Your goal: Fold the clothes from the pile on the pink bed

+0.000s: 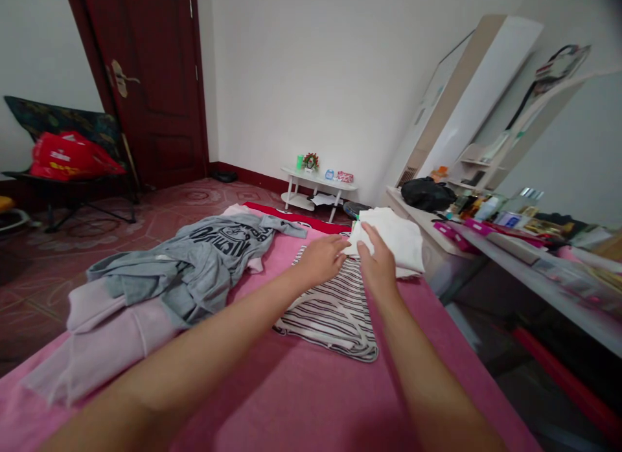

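My right hand [378, 263] lies against the left part of a white folded garment [401, 235], its fingers stretched out and apart. Just left of it, my left hand [323, 261] reaches toward the garment's near-left edge, fingers extended and slightly bent; whether the tips touch the cloth is hard to tell. Beneath both hands a black-and-white striped top [330, 313] lies folded flat, its neckline toward me. A grey printed shirt [208, 264] is heaped to the left, over a pale pink garment [111, 335].
Everything lies on a pink-covered bed [272, 406]. A red patterned cloth [301, 221] runs along its far edge. At right stands a dressing table [432, 228] with a black bag [427, 194] and bottles. A low white table [321, 179] stands by the wall.
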Tool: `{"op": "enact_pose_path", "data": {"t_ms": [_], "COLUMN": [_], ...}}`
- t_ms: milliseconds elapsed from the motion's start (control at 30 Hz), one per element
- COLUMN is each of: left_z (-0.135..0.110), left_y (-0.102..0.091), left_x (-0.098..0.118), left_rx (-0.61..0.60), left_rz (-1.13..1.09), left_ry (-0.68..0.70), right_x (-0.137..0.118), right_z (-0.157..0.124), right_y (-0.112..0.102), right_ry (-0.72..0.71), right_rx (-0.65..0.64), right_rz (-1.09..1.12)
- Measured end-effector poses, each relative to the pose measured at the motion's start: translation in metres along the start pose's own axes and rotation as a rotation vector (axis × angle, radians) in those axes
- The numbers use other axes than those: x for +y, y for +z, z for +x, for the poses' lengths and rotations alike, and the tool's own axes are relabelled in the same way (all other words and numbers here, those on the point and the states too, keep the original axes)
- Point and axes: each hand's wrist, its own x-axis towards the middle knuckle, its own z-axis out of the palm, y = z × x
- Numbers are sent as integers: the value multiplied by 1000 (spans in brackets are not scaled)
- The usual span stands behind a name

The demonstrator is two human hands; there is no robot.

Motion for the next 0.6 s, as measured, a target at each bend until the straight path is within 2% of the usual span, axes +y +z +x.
{"op": "enact_pose_path", "data": {"t_ms": [33,100,133,200,267,600], "left_z": [-5,-19,-26,-36,-38,-37], "left_y": [20,58,72,89,94,92], "left_x": [-10,-32,-41,-54,-59,-54], "left_rx": [-66,-200,-233,-262,-262,-245], "left_rz": [50,132,160,192,203,211], "left_ry": [-69,-221,-260,-288,-274,-289], "right_x": [15,46,59,76,81,77], "right_z": [-7,-29,-41,-57,-63,-62], "right_y": [18,50,63,78,81,72], "right_ry": [59,233,280,306,287,283], "right_rx": [-84,-340,-428,-518,-528,-509], "right_rz": [-118,-345,-421,-511,-542,-532]}}
